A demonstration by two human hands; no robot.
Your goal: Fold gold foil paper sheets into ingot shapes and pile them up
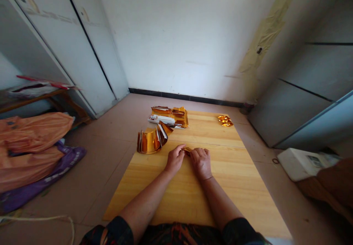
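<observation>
Two hands met at the middle of the table (234,178), w/ one small piece of gold foil paper (188,150) caught between them. Only one view here, the head cam, looking down and fwd.

Left hand (174,159) was curled, fingertips pressed together on the near-left end of the foil paper; right hand (201,162) lay knuckles up, fingers bent down onto the other end. Both grips were closed on the foil, prob. so the thin sheet stayed flat against the wood while pinched; exact fold can't be made out, it's mostly hidden under the fingers.

Just beyond the left hand stood a curled stack of gold sheets (150,140), within easy reach, approx. where a supply pile would sit. Further back, a gold packet pile (170,117) lay at the far edge of the table, touching a white wrapper. At the far right corner, well apart from the hands, a few small folded gold pieces (225,120) sat together, likely kept clear of the working spot.

On the floor to the left lay orange bags (30,142); at right, a white box (300,162).
</observation>
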